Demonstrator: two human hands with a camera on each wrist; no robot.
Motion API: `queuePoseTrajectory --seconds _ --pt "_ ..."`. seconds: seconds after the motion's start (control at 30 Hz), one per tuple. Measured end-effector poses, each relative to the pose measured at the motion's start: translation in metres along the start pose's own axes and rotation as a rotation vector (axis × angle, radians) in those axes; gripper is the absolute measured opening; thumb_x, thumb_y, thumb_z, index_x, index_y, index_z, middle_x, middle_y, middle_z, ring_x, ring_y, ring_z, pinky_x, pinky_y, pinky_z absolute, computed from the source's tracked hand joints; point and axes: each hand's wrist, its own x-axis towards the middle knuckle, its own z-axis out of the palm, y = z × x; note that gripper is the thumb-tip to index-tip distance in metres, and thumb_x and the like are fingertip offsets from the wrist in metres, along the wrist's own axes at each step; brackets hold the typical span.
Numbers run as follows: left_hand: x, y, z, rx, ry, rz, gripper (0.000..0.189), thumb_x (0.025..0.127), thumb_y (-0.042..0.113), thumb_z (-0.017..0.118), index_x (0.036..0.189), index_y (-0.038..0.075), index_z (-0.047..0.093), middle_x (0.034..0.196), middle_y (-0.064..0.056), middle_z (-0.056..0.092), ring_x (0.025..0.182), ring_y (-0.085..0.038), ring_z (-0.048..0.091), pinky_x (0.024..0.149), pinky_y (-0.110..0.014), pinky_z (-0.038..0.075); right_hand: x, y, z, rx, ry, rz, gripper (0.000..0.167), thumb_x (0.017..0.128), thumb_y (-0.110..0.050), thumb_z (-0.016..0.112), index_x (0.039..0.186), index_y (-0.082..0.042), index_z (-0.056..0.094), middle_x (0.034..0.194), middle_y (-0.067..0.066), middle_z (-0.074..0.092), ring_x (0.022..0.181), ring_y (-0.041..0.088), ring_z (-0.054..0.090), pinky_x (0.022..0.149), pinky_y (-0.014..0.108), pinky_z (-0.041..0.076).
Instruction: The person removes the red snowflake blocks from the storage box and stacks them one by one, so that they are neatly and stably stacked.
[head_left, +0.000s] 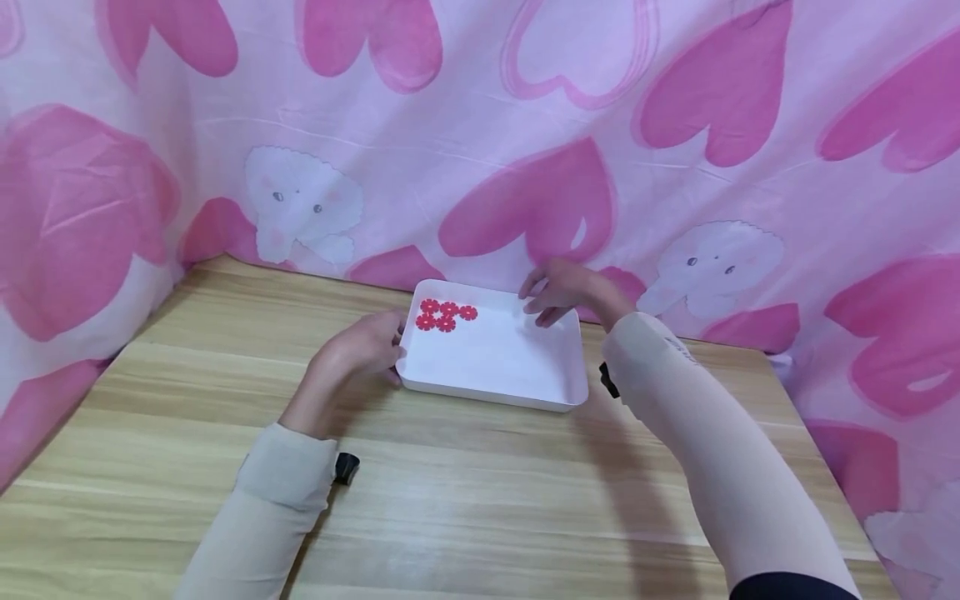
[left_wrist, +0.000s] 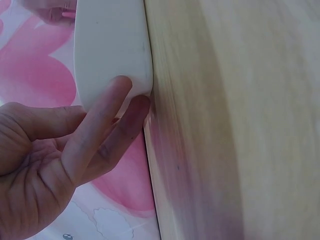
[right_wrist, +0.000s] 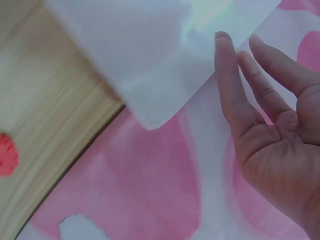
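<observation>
A shallow white rectangular tray [head_left: 495,350] sits on the wooden table, with several red flower-shaped pieces [head_left: 446,310] grouped in its far left corner. My left hand [head_left: 367,340] holds the tray's left end; in the left wrist view, fingertips [left_wrist: 122,82] rest against the tray's outer wall [left_wrist: 112,40] near a corner. Above the tray's far right part hovers my right hand [head_left: 562,290], fingers loosely bent and apart. Nothing shows between those fingers [right_wrist: 230,90] in the right wrist view, where they overlap the tray's rim.
Behind the wooden table [head_left: 450,492] hangs a pink curtain [head_left: 480,117] with hearts and white animal figures, close to the tray's far side. At the left edge of the right wrist view, a red piece [right_wrist: 7,155] lies on the wood.
</observation>
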Motion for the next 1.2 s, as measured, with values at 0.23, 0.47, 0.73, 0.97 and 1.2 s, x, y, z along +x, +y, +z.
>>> queuePoseTrajectory --seconds 0.23,0.47,0.73,0.97,1.2 --pt "0.002 0.004 0.004 -0.002 -0.004 -0.009 0.041 0.106 -0.006 0.053 0.147 -0.011 0.047 0.133 -0.026 0.063 0.100 -0.029 0.073 0.084 -0.035 0.068 0.007 -0.015 0.011 -0.036 -0.026 -0.010 0.042 0.104 -0.012 0.070 0.146 -0.005 0.064 0.135 0.019 0.071 0.110 0.034 0.079 0.095 0.037 0.067" --pt "0.003 0.007 0.006 -0.013 -0.005 -0.012 0.041 0.107 -0.006 0.051 0.148 -0.010 0.047 0.132 -0.026 0.063 0.097 -0.029 0.073 0.082 -0.035 0.068 0.013 -0.030 0.024 -0.079 -0.044 -0.008 0.038 0.104 -0.012 0.071 0.141 -0.006 0.067 0.138 0.016 0.066 0.109 0.030 0.079 0.093 0.033 0.067" --pt "0.003 0.011 0.010 -0.006 -0.003 -0.019 0.038 0.107 -0.007 0.051 0.144 -0.011 0.049 0.127 -0.027 0.064 0.093 -0.029 0.074 0.081 -0.035 0.068 0.022 -0.048 0.041 -0.125 -0.071 -0.037 0.035 0.101 -0.008 0.073 0.135 -0.005 0.071 0.132 0.015 0.068 0.102 0.027 0.079 0.090 0.032 0.067" --pt "0.006 0.013 0.014 -0.002 -0.003 -0.009 0.036 0.107 -0.006 0.051 0.143 -0.013 0.048 0.130 -0.028 0.063 0.090 -0.027 0.074 0.080 -0.034 0.068 0.026 -0.059 0.052 -0.178 -0.070 -0.032 0.034 0.101 -0.004 0.072 0.135 -0.006 0.072 0.132 0.014 0.066 0.101 0.026 0.079 0.089 0.030 0.067" --pt "0.005 0.011 0.014 0.009 0.002 -0.017 0.037 0.107 -0.004 0.053 0.143 -0.012 0.048 0.132 -0.027 0.062 0.089 -0.026 0.074 0.081 -0.035 0.068 0.029 -0.077 0.066 -0.220 -0.086 -0.033 0.036 0.098 -0.004 0.076 0.134 -0.006 0.073 0.129 0.013 0.066 0.100 0.025 0.077 0.090 0.031 0.067"
